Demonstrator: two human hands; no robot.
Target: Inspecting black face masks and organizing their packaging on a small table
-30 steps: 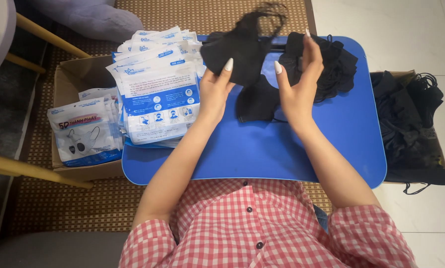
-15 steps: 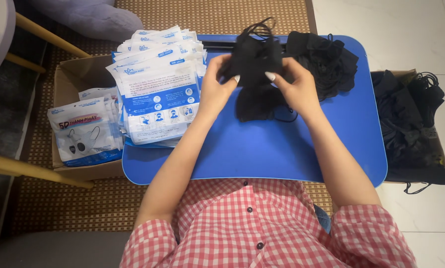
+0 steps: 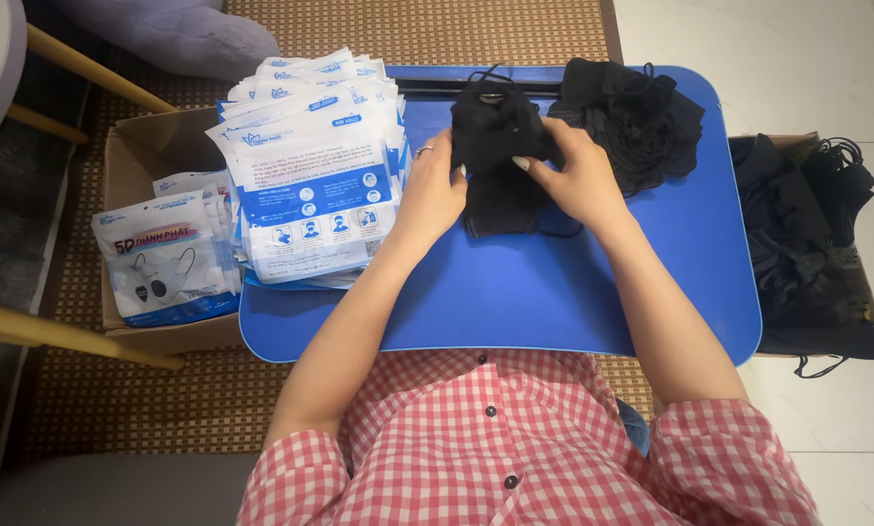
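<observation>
While a cardboard box of packed pouches sits far left beside the leaning stack of white-and-blue pouches, the left hand and right hand both pinch a small bundle of black masks on the blue lap table. The loose mask pile lies just right; trailing ear loops could snag there.

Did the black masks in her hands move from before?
Yes. The black masks have come down from above the far edge of the blue tray and now lie low on it between both hands.
</observation>
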